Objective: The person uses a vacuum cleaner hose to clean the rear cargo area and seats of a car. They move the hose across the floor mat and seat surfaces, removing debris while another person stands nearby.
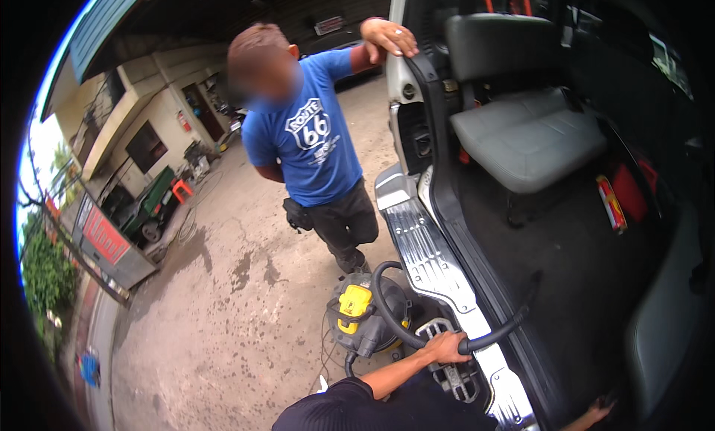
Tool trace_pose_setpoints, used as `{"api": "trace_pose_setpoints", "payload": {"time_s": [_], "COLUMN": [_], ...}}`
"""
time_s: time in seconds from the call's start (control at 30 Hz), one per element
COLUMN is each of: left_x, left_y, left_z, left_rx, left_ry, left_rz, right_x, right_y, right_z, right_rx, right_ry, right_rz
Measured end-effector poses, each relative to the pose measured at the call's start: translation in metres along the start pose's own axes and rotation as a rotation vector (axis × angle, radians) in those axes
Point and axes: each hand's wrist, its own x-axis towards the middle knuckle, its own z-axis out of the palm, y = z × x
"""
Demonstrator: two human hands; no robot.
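Note:
My left hand is closed round the black vacuum hose above the van's side step. From the grey and yellow vacuum cleaner on the ground, the hose loops up, passes through my hand and bends into the van over the door sill. Its far end fades into the dark floor of the cabin. My right hand shows at the lower right, low inside the van near the grey front seat. Its fingers are dim and blurred, so what they hold, if anything, is hidden.
A person in a blue shirt stands beyond the vacuum, one hand on the van's door frame. Shiny metal sill trim edges the doorway. Inside are a grey rear seat and a red and yellow can-like item. A green vehicle stands far left.

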Motion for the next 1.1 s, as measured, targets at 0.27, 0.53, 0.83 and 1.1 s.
{"api": "trace_pose_setpoints", "payload": {"time_s": [0.27, 0.53, 0.83, 1.1], "left_x": [-0.003, 0.013, 0.004, 0.061], "left_y": [0.015, 0.004, 0.026, 0.161], "left_z": [0.002, 0.003, -0.065, 0.06], "left_rx": [0.034, 0.064, 0.075, 0.133], "left_ry": [-0.036, 0.027, -0.319, -0.504], "left_rz": [-0.066, 0.038, 0.562, 0.716], "right_x": [0.018, -0.051, -0.392, -0.383], "right_y": [-0.016, -0.046, 0.048, 0.018], "right_z": [0.069, 0.047, -0.051, 0.022], "right_rx": [-0.493, -0.769, -0.5, -0.085], "right_ry": [0.011, 0.075, -0.097, -0.568], "right_rz": [-0.208, -0.37, 0.314, 0.333]}}
